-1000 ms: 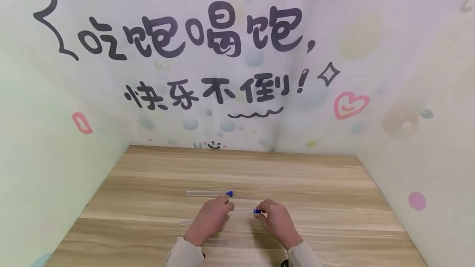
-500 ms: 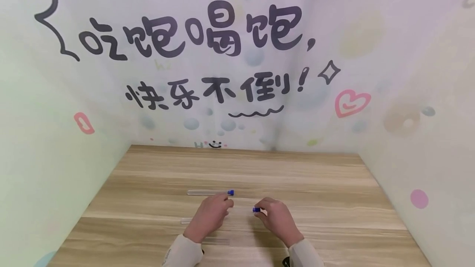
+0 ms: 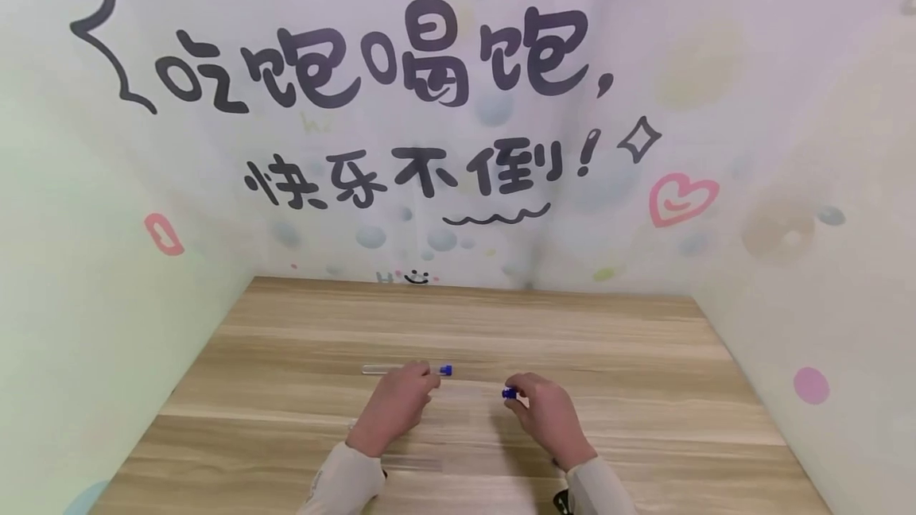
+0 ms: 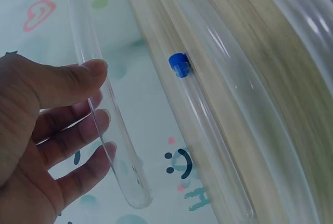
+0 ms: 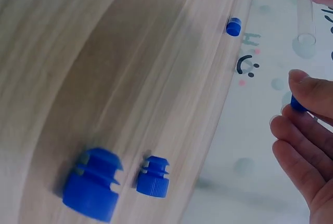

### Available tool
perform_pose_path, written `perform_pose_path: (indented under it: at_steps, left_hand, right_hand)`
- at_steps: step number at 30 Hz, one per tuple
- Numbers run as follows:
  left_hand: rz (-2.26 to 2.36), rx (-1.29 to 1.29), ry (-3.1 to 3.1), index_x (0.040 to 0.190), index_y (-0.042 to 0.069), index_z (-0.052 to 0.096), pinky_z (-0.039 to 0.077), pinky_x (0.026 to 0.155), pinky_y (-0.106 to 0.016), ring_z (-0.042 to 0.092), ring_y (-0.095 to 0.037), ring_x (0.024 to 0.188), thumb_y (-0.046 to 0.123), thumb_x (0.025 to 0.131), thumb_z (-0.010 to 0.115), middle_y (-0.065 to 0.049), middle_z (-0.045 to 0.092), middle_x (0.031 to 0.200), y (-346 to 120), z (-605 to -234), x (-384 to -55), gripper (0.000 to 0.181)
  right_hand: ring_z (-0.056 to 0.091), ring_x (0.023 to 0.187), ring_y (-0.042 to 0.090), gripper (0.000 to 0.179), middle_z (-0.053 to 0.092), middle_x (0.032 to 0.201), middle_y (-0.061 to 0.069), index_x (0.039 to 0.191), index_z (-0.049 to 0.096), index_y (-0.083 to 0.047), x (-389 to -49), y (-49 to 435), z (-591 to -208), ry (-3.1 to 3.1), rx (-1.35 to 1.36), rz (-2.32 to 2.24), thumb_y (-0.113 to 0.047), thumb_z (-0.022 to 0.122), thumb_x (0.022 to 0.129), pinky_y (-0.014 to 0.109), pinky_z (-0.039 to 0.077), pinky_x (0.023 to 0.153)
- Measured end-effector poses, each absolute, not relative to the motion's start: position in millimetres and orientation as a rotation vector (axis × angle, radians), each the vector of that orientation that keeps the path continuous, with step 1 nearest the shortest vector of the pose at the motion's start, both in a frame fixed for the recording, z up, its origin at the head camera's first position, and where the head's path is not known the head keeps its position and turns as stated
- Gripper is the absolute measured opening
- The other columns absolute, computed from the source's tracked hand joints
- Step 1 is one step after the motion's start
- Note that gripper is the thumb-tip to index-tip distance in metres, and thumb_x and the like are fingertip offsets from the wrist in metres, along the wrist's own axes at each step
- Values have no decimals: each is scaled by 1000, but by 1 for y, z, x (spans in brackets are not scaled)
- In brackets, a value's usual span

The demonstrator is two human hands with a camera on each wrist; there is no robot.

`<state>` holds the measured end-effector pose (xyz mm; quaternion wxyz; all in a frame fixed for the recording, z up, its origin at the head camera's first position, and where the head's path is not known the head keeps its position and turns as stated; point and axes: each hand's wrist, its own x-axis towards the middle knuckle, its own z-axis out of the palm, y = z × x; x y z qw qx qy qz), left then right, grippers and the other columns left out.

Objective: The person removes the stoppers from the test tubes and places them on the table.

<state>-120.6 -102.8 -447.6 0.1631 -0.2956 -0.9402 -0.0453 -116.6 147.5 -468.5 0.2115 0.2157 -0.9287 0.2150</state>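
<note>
My left hand [image 3: 401,400] holds a clear test tube [image 4: 86,31] between thumb and fingers, raised off the table. Its rounded end points toward the lower right of the left wrist view. In the head view the tube barely shows. My right hand [image 3: 547,412] pinches a blue stopper [image 3: 509,393], partly hidden by the thumb in the right wrist view. A gap separates stopper and tube mouth [image 5: 307,38]. Just beyond my left hand lies a test tube [image 3: 379,369] with a blue stopper [image 4: 179,65] in its end.
Two more ribbed blue stoppers [image 5: 93,187] lie on the wooden table [image 3: 572,332], hidden from the head view. Clear tubes without stoppers [image 4: 244,94] lie beside the stoppered one, one near my left sleeve [image 3: 347,483]. Printed walls [image 3: 458,253] enclose the table.
My hands have moved slightly apart and away from me: the left one to the left, the right one to the right with the stopper. Both keep their holds.
</note>
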Motion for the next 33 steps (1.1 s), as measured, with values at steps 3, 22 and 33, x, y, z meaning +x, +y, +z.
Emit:
perform_pose_path:
  at_steps: [3,22,33]
  left_hand:
    - [-146,-829,-2684,88,14,67,51,65,-25,61,-12,79,10,74,79,2,62,86,-105,-449,-121,18]
    - [-137,-764,-2686,84,13,66,51,62,-29,60,-14,73,7,75,77,2,59,79,-117,-454,-129,15]
    - [-150,-730,-2695,85,13,67,51,63,-27,60,-15,74,5,74,78,1,60,80,-122,-453,-134,18]
  right_hand:
    - [64,68,11,27,70,81,-1,86,68,-11,-119,151,-468,-2558,582,582,-10,85,65,24,51,60]
    - [64,68,14,22,67,82,-2,84,66,-13,-125,172,-464,-2639,475,580,-10,82,70,25,49,57]
    - [60,67,13,21,63,82,-2,84,68,-11,-130,180,-464,-2660,464,553,-8,82,70,24,48,57]
